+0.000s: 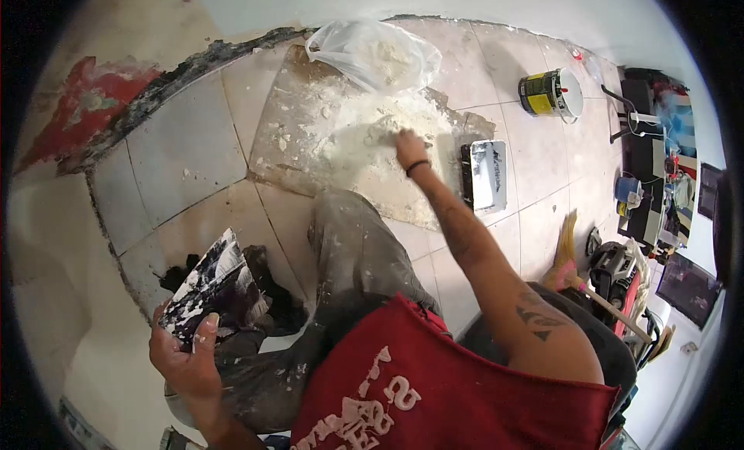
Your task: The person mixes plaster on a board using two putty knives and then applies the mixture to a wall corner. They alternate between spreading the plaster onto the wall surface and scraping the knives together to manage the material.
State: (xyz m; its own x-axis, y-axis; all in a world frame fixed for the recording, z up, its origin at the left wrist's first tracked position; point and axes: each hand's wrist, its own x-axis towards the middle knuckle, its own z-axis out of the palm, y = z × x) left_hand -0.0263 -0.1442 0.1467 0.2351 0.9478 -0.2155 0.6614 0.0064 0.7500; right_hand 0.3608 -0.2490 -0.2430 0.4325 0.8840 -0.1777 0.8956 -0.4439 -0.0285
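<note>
At the lower left my left hand (190,357) grips a flat dark plate (213,291) smeared with white paste, thumb on its face. My right hand (412,149) reaches out over a heap of white powder (356,132), its fingers closed. What it holds is hidden; a blurred greyish shape shows just left of the fingers. The powder lies spread on a worn brown board (275,151) on the tiled floor. Behind it sits a clear plastic bag (376,55) with more powder inside. Right of my right hand is a rectangular tray (488,175) with white and dark residue.
A bucket (542,93) with a yellow and black label lies toward the back right. Nearer me on the right are a broom (566,256) and a dark machine (612,275). Walls with peeled paint border the floor; my bent knee (353,233) stands close to the board.
</note>
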